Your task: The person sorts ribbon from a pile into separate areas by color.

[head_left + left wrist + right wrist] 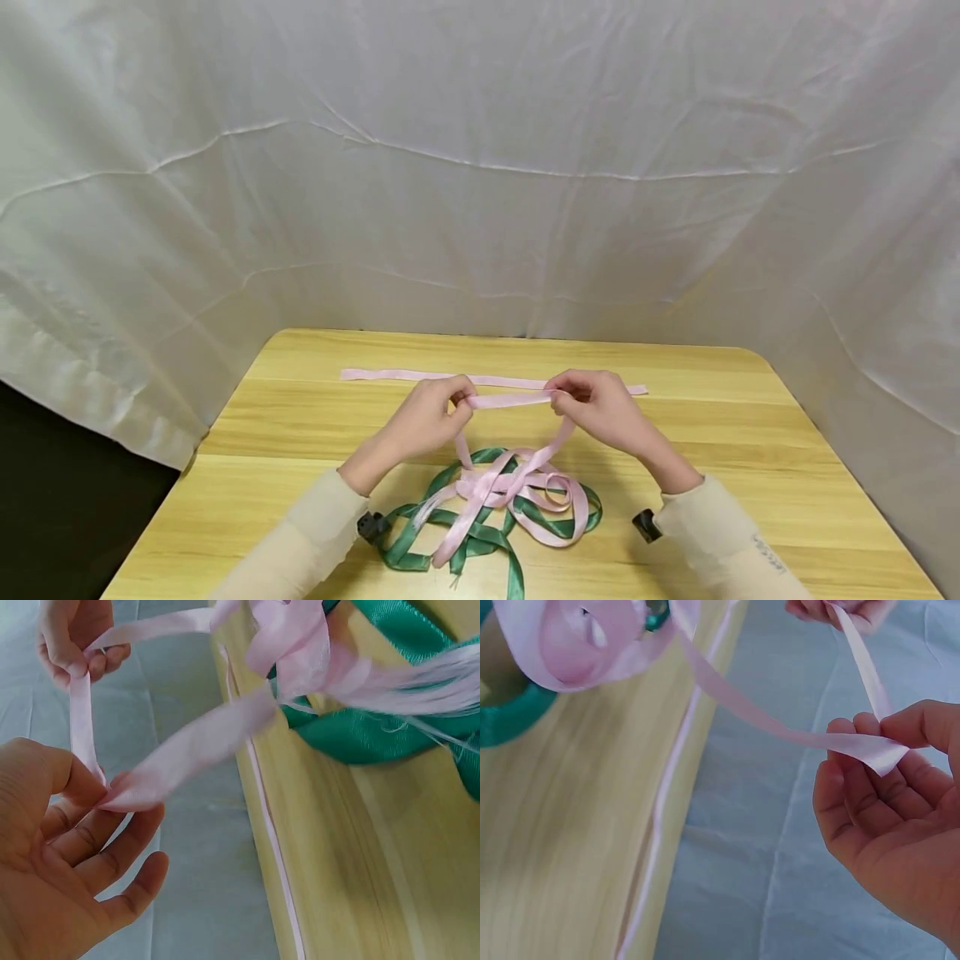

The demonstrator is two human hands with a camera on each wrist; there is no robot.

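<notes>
Both hands are up over the middle of the frame: the left hand point(427, 417) pinches the pink ribbon point(510, 401) at one end of a short taut span, the right hand point(600, 408) pinches the other end, thumb against fingertips, the remaining fingers loosely spread as the wrist views show. From each pinch the ribbon drops into a loose heap low in the frame, tangled with a green ribbon point(480, 533). It looks light, limp and satiny, so likely slippery; a flat pinch across its width, close to the working span, seems the sound hold. A second pink strip point(390, 375) lies flat just beyond the hands, toward the far edge of the table point(750, 417). Bare wood opens left and right; the white cloth backdrop point(480, 167) rises behind.
</notes>
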